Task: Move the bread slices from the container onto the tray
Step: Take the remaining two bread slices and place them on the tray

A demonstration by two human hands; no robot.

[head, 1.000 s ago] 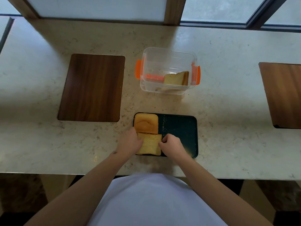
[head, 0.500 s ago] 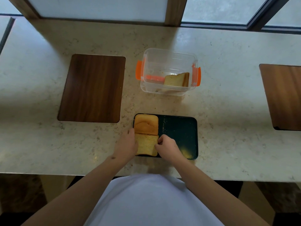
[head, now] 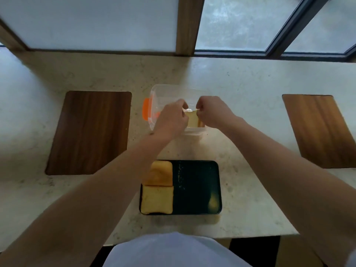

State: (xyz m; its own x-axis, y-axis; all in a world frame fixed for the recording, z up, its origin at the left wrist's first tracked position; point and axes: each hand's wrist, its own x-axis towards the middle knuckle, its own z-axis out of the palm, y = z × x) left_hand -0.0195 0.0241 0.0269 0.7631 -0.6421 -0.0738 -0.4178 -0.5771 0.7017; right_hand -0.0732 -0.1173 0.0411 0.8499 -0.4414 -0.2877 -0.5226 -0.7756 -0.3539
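Observation:
A clear plastic container [head: 165, 90] with orange clips stands on the counter. Inside it a bread slice [head: 193, 120] stands on edge. My left hand [head: 171, 118] and my right hand [head: 212, 111] are both over the container, each pinching a top corner of that slice. Nearer to me lies a dark tray [head: 198, 186]. Two bread slices lie flat on its left half, one at the back [head: 160, 173] and one at the front [head: 157, 199], edge to edge.
A dark wooden board [head: 89, 132] lies left of the container and another wooden board [head: 319, 130] at the right. Window frames run along the counter's far edge. The counter's near edge is just below the tray.
Both hands let go of the front slice on the tray and moved up to the container, where they now pinch the standing slice. The camera view shifted downward.

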